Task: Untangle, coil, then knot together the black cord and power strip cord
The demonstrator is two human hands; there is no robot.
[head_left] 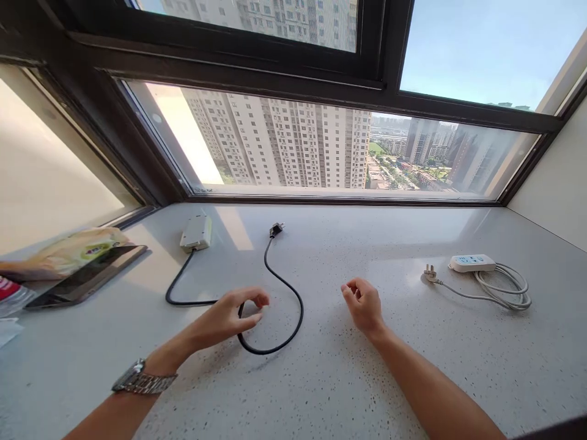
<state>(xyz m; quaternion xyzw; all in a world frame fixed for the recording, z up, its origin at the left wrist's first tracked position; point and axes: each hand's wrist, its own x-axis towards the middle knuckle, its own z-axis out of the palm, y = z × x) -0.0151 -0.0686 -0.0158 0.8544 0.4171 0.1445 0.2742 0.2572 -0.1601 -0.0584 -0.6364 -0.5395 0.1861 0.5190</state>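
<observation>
My left hand, with a metal watch on its wrist, is over the black cable. Its thumb and fingers are apart and curved, with nothing between them. The cable runs from a white box at the back left, passes partly hidden behind this hand, and loops round to a black plug near the window. Right of the loop, my right hand is closed with curled fingers and shows nothing in it. Farther right lie a white power strip, its coiled cord and its plug.
Everything rests on a speckled white sill below a dark-framed window. Along the left are a tablet-like dark device, a plastic package and a clear item with a red label. A wall bounds the right side.
</observation>
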